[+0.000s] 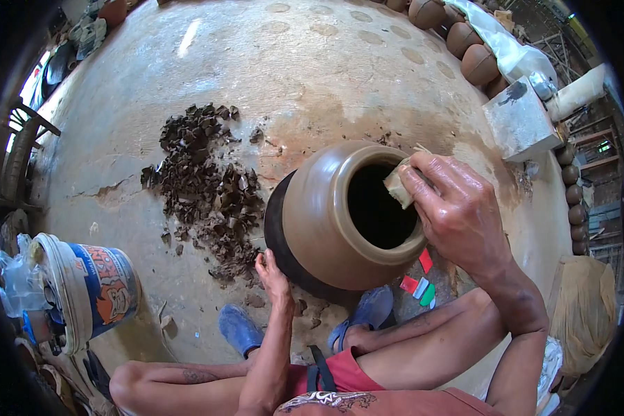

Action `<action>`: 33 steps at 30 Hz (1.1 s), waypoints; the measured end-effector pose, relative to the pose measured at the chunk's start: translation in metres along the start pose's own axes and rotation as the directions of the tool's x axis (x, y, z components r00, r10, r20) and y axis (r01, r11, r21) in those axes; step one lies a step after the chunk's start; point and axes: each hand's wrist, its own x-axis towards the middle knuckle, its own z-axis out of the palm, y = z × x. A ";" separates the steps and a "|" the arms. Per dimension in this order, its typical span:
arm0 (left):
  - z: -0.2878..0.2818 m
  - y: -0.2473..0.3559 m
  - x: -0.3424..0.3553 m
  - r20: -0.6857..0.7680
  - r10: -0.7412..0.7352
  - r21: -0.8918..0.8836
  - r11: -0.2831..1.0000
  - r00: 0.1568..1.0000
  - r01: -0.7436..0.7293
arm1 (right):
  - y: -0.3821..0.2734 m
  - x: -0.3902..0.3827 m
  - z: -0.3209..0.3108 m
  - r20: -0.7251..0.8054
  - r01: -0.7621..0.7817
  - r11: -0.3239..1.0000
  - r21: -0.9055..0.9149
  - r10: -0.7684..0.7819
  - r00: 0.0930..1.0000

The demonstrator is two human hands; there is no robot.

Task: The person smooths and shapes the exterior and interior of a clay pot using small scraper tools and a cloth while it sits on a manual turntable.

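A round clay pot (312, 222) with a smooth, wet-looking tan surface and a wide dark mouth stands in front of me. Its lower part is a darker band (276, 225); whether this is the pot's own base or a support, I cannot tell. Pinched in my right hand (457, 208) is a pale, folded cloth-like piece (398, 186), held at the right side of the rim, partly over the opening. My left hand (273, 279) is down by the dark lower edge, fingers stretched out and seemingly touching it, holding nothing.
Dark clay scraps (204, 173) lie heaped left of the pot. A white and blue bucket (90, 288) is at the left. Small coloured pieces (423, 290) lie by my right knee. A pale block (522, 119) and several round pots (480, 64) stand far right.
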 end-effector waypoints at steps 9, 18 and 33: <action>0.014 -0.076 -0.089 0.327 -0.384 0.275 0.913 0.864 0.302 | -0.004 -0.001 0.006 0.070 0.023 0.991 -0.134 -0.014 0.997; 0.019 -0.048 -0.068 0.009 -0.024 0.284 0.959 1.000 0.020 | -0.012 -0.003 -0.005 0.165 -0.021 0.984 -0.177 0.050 0.985; 0.005 -0.074 -0.069 0.407 -0.438 0.358 0.884 0.801 0.302 | -0.030 0.003 -0.026 0.269 -0.068 0.977 -0.204 0.122 0.955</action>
